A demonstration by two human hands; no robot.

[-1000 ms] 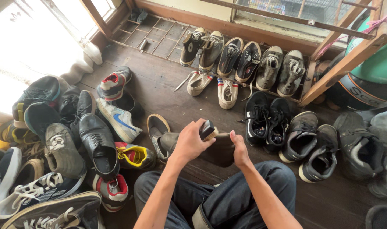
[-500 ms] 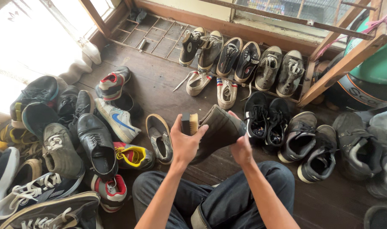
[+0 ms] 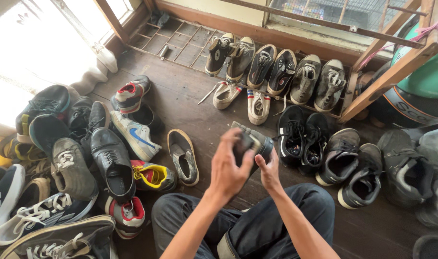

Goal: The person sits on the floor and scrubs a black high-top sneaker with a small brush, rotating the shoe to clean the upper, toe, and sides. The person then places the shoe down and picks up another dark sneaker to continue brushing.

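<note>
A home entryway or porch: a worn plank floor (image 3: 180, 96) crowded with dozens of used shoes (image 3: 272, 72), a bright doorway (image 3: 32, 52), a wooden window frame (image 3: 324, 21) and a parked scooter (image 3: 420, 91).

Both bare forearms reach forward from the bottom edge, converging above the knees. Left hand (image 3: 230, 168): back of hand to camera, wrist slightly bent, fingers curled forward in a loose grip, motion-blurred. Right hand (image 3: 268, 170): sits lower and just beside the left, mostly hidden, thumb and finger visible pointing up, clamped on something. Legs in dark denim trousers, knees bent and spread, seated pose.
</note>
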